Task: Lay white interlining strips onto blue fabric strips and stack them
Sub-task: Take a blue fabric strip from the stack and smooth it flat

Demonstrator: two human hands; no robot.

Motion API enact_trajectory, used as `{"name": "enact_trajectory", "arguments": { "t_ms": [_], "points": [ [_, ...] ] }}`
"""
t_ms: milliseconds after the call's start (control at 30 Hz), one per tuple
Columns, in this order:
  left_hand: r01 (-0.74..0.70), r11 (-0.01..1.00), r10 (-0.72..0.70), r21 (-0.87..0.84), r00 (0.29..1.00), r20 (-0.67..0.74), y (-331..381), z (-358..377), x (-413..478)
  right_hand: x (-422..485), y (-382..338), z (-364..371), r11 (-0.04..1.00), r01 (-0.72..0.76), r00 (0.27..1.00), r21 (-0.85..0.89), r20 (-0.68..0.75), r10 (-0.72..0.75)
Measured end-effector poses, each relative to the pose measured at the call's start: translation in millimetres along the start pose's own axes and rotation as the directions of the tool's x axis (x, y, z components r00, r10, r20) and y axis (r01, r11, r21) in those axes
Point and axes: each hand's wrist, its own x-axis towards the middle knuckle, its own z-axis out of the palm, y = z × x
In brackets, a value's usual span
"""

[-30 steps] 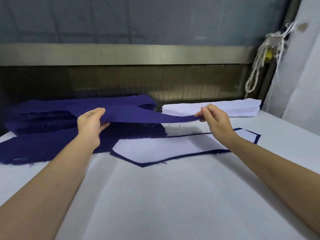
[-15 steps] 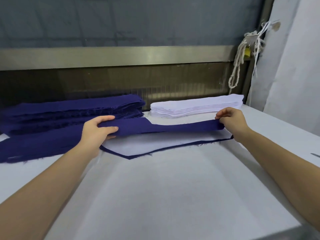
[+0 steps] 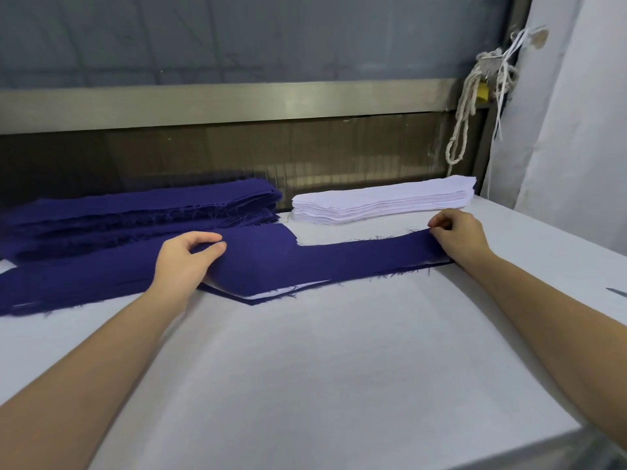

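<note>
Fingers [image 3: 203, 237] of left hand [image 3: 185, 262] are pinching a fold of the blue strip [image 3: 322, 262] near its wide left part. Right hand [image 3: 458, 239] is pinching the strip's right end, fingers curled over the far edge. Both hands are gripping, neither is free.

Strip is lying almost flat on the table [image 3: 305, 385], stretched between the two hands and slightly humped next to the left hand. It is sitting on top of the stack being built: a white sliver [image 3: 271, 291] is showing under its near edge, with another blue edge [image 3: 251, 301] under that. So at least one blue-plus-white pair is looking done underneath. Only edges are visible, so I can't tell how many pairs are in there.

Supply side:
- blue pile [image 3: 146, 208] is sitting behind the left hand, thick
- white pile [image 3: 383, 201] is sitting behind the strip on the right, also thick
- one long blue piece [image 3: 68, 283] is lying flat at far left, beside the stack

My read: this is early in the job. Current step is squaring a fresh blue strip onto the stack. What's left for this layer is a white strip from the pile laid on top, then repeats, and judging by the piles that's plenty.
</note>
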Motion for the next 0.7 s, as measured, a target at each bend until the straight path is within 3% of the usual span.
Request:
{"name": "enact_trajectory", "arguments": {
  "t_ms": [167, 400, 700],
  "points": [
    [-0.039, 0.988, 0.042, 0.151, 0.999, -0.021, 0.0, -7.9, 1.5, -1.0, -1.5, -0.8, 0.996, 0.055, 0.998, -0.066, -0.022, -0.057],
    [-0.023, 0.986, 0.027, 0.165, 0.999, -0.028, 3.4, -8.3, 3.1, -1.3, -3.6, -4.3, 0.996, 0.048, 0.996, -0.07, -0.068, -0.052],
    [-0.157, 0.869, 0.112, 0.47, 0.986, 0.121, -1.8, -3.6, -2.6, -0.2, 0.5, -4.8, 0.983, 0.01, 1.0, -0.183, 0.029, -0.005]
  ]
}}
